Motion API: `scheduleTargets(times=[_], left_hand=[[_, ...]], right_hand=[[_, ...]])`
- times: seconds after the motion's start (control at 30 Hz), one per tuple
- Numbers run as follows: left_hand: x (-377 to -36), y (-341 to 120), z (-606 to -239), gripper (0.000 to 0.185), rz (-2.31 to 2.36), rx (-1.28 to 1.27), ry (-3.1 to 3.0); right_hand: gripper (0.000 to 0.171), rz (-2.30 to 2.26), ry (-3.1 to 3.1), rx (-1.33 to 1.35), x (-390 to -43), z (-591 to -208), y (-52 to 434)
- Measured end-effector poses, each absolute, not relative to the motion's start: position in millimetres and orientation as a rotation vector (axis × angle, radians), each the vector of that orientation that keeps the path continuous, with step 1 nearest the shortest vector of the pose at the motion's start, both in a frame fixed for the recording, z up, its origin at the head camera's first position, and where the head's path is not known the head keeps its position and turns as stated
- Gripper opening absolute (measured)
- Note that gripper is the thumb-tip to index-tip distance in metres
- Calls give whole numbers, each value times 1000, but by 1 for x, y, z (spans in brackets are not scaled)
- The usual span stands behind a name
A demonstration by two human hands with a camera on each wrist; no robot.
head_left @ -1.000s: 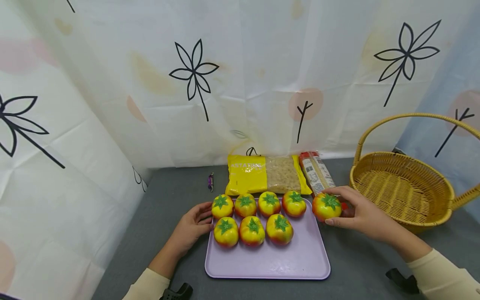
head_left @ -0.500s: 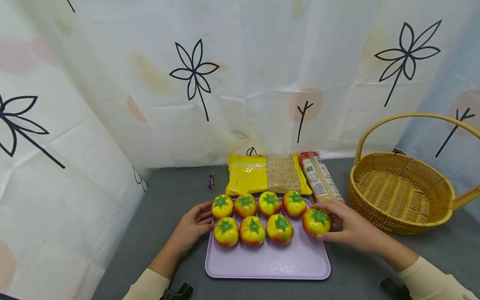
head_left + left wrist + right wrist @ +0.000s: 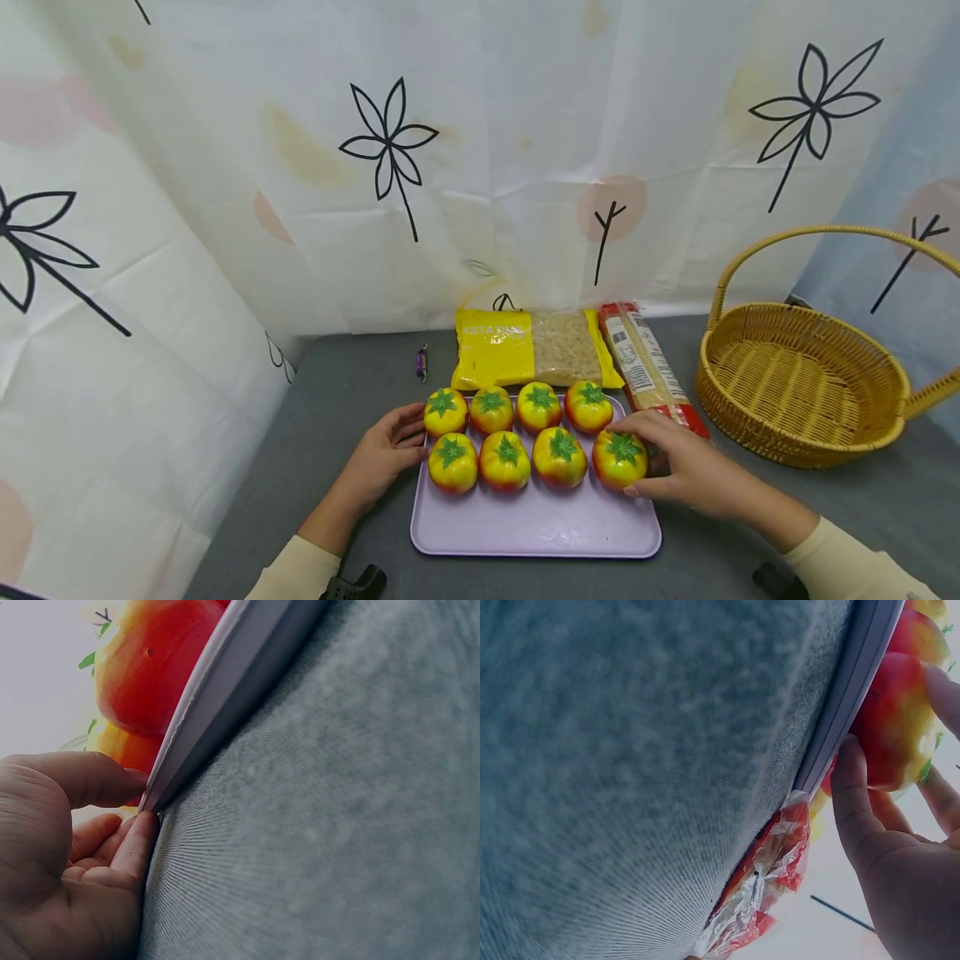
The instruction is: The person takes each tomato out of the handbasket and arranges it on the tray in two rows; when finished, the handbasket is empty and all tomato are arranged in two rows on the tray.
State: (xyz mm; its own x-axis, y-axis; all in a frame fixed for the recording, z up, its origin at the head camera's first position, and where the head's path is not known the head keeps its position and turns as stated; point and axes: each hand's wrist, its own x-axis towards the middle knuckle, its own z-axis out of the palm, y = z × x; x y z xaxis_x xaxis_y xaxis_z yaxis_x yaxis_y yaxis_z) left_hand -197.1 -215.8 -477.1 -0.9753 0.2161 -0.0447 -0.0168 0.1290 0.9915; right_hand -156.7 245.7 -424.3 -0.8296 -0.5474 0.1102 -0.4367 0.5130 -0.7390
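Note:
A lilac tray bears two rows of yellow-red tomatoes with green star-shaped tops, artificial in look. My right hand holds the rightmost tomato of the front row, thumb on its near side and fingers round its far side. In the right wrist view this tomato sits at the tray's edge, with the thumb and fingers about it. At the tray's left side is my left hand. Its thumb and a finger pinch the tray rim in the left wrist view, close beside the tomatoes.
Behind the tray lies a yellow bag of pasta. A red-ended clear packet slants between tray and basket. The wicker basket with a tall handle stands at right. A small purple-wrapped item lies back left.
My right hand has moved left and nearer with the tomato, from beside the tray's right edge to the end of the front row. My left hand has stayed at the rim.

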Motion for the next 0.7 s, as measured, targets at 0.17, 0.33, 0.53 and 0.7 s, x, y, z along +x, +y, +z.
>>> scheduleTargets(times=[0.17, 0.33, 0.53, 0.7], left_hand=[[-198, -216, -477, 73, 1951, 205, 2218], [-199, -215, -477, 73, 1955, 203, 2217], [-200, -215, -478, 72, 1960, 204, 2215], [-198, -217, -476, 67, 1941, 198, 2229]], right_hand=[[65, -1243, 2611, -873, -157, -426, 244], [67, -1249, 2629, -868, -159, -421, 248], [60, -1235, 2691, -835, -162, -402, 254], [46, -1267, 2782, -853, -168, -386, 255]])
